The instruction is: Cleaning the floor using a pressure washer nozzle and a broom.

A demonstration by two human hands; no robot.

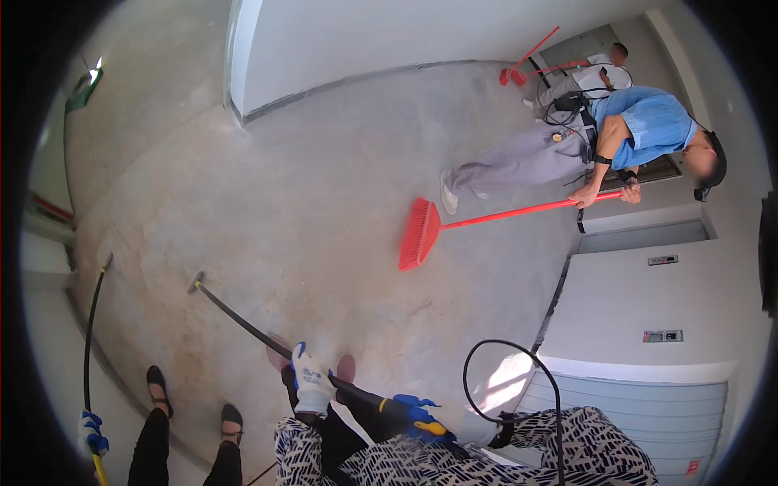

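A black-handled floor scraper (243, 317) slants from my waist to the concrete floor. Its narrow grey head (196, 282) rests ahead and to the left. My left hand (312, 378), in a white glove with blue fingertips, grips the middle of the handle. Farther back, my right hand (423, 419) is closed around the end of the handle by its yellow part (430, 428), blue glove palm showing. My shoes (346, 368) stand partly behind the handle. A black cable (486, 347) loops beside my right sleeve.
At left, another person's gloved hand (94, 434) holds a similar scraper (91, 340). A person in a blue shirt (650, 121) holds a red broom (420, 234) ahead to the right. Behind, another person (602, 76) is near red brooms (516, 76). A wall corner (243, 118) juts in.
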